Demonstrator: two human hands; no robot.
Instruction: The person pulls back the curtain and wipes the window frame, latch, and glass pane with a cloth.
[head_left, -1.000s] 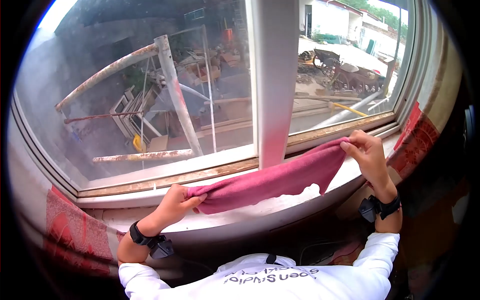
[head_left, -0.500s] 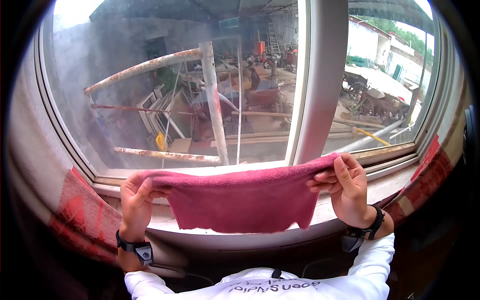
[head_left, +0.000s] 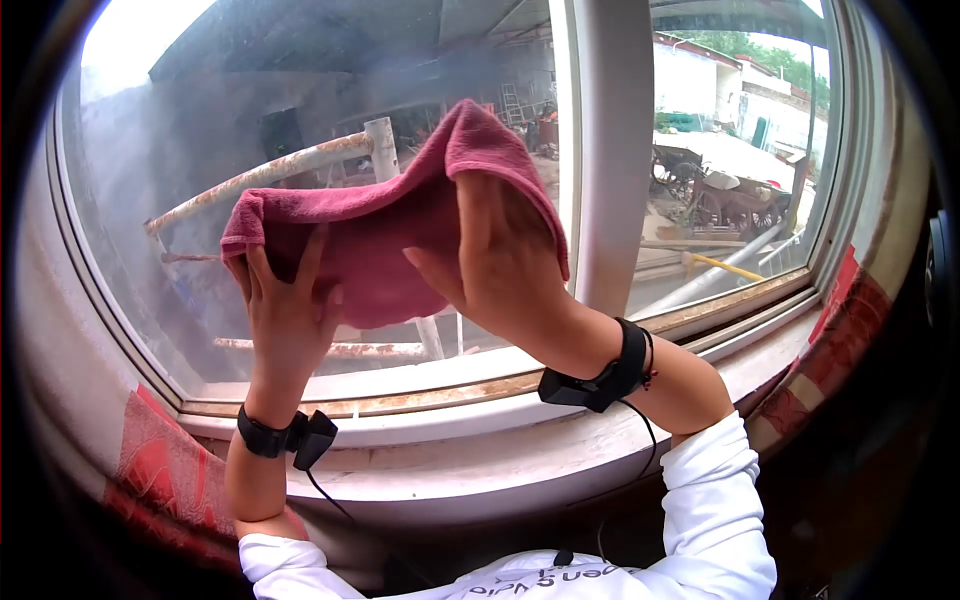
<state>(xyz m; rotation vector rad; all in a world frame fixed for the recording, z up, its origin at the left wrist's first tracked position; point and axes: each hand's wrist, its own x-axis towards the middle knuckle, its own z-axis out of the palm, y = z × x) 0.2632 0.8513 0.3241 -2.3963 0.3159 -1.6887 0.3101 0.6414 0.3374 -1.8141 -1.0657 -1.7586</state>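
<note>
A pink towel (head_left: 385,255) is raised in front of the left window pane (head_left: 330,110); I cannot tell how much of it touches the glass. My left hand (head_left: 288,315) holds its left end, with the fingertips tucked under the folded top edge. Higher up, my right hand (head_left: 510,275) holds the right end, its fingers reaching up beneath the peaked edge and its thumb pointing left. The towel hides several fingertips. Between the two hands the cloth sags and its lower edge hangs free.
A pale vertical window frame (head_left: 615,150) stands right of the towel. Below runs the white sill (head_left: 450,470) with a dirty track. Red patterned cloth (head_left: 170,460) lies at the left. Black bands with cables circle both wrists. Rusty pipes (head_left: 270,170) show beyond the glass.
Both hands have moved up and forward from above the sill to the pane, taking the towel along. The towel, stretched out flat before, now sags in the middle and peaks at the right.
</note>
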